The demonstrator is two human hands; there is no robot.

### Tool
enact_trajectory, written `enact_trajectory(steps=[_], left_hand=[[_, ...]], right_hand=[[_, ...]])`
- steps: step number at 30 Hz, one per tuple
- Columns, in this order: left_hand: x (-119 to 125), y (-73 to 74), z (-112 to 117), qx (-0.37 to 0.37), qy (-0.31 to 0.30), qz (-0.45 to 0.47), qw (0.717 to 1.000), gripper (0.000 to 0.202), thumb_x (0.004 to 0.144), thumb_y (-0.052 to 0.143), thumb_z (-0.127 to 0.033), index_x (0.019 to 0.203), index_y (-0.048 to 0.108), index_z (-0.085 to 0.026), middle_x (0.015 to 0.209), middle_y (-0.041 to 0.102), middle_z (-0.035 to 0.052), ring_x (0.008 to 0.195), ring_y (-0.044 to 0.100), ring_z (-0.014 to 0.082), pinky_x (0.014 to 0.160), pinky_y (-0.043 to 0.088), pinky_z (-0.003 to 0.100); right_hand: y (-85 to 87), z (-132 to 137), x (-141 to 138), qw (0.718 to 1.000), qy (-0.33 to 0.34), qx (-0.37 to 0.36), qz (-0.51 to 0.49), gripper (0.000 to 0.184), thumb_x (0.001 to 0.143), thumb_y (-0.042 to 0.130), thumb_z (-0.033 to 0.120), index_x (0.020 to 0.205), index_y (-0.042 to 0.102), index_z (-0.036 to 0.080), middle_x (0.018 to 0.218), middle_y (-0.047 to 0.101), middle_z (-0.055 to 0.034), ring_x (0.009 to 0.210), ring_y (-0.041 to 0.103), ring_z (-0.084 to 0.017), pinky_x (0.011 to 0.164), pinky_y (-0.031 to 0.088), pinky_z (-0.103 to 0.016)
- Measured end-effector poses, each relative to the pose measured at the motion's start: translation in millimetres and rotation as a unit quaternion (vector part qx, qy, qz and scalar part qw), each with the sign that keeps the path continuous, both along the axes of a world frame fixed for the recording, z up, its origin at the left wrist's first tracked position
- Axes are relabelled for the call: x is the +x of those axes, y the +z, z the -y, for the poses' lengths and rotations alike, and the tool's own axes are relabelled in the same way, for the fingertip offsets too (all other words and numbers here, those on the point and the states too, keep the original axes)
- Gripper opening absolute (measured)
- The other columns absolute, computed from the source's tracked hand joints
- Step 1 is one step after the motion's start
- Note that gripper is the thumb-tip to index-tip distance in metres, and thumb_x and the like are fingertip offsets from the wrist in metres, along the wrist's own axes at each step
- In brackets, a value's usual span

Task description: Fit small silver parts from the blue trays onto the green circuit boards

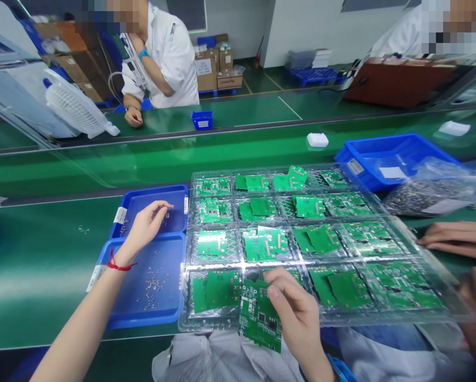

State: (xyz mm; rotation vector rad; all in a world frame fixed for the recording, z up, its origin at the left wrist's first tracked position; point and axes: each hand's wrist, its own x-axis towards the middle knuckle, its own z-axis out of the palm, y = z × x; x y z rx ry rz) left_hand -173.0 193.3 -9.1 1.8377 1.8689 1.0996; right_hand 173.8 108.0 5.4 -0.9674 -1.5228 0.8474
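My right hand [295,313] grips a green circuit board [261,317] by its right edge, thumb on the face with the chips. The board is tilted above the front edge of a clear plastic tray [214,324]. Over the upper blue tray [142,204], my left hand [149,223] has thumb and forefinger pinched together; anything between them is too small to name. A few tiny metal parts lie in that tray. Nearer me, the lower blue tray [122,297] holds several loose small metal parts [155,281]. More green boards [211,243] fill the clear tray's compartments, some overlapping.
Another person's hands [456,239] are at the clear tray's right edge. Behind it stand a blue bin [400,143] and a plastic bag of small dark parts [424,195]. Across the bench are a small blue box [202,120], a white fan [76,103] and a seated co-worker [178,63].
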Motion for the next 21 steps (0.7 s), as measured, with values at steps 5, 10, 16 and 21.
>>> enact_trajectory(steps=[5,10,16,21], left_hand=[[37,9.4,24,-0.019,-0.035,0.116,0.992,0.035,0.09,0.056,-0.047,0.105,0.069,-0.018,0.094,0.077,0.0085,0.089,0.071,0.0212,0.081,0.055,0.033],[91,22.3,67,-0.022,-0.106,0.223,0.969,0.024,0.094,0.058,-0.044,0.099,0.072,-0.025,0.088,0.078,0.003,0.086,0.073,0.0171,0.078,0.058,0.027],[136,32.9,93,0.023,-0.239,0.37,0.897,0.014,0.097,0.057,-0.028,0.096,0.071,-0.03,0.089,0.077,-0.0013,0.097,0.067,0.0114,0.083,0.054,0.02],[147,36.4,97,0.076,-0.243,0.271,0.928,0.014,0.097,0.057,-0.028,0.089,0.069,-0.027,0.102,0.076,0.0012,0.11,0.063,0.0143,0.098,0.051,0.028]], right_hand=[[-4.8,3,-6,0.998,-0.026,-0.048,-0.043,0.024,0.092,0.059,0.031,0.071,0.065,0.02,0.072,0.064,-0.0025,0.069,0.062,-0.014,0.059,0.049,-0.021],[-5.9,-3,-18,0.956,-0.067,-0.199,-0.205,0.024,0.083,0.069,0.044,0.082,0.07,0.02,0.06,0.057,0.0006,0.05,0.048,-0.011,0.045,0.037,-0.022],[18.9,-12,-26,0.884,0.142,-0.29,-0.339,0.032,0.085,0.057,0.04,0.06,0.054,0.02,0.044,0.038,0.0066,0.041,0.035,-0.008,0.049,0.034,-0.024],[23.6,-4,-32,0.936,0.227,-0.229,-0.139,0.041,0.093,0.052,0.051,0.071,0.058,0.018,0.055,0.044,0.0046,0.051,0.036,-0.009,0.051,0.03,-0.023]])
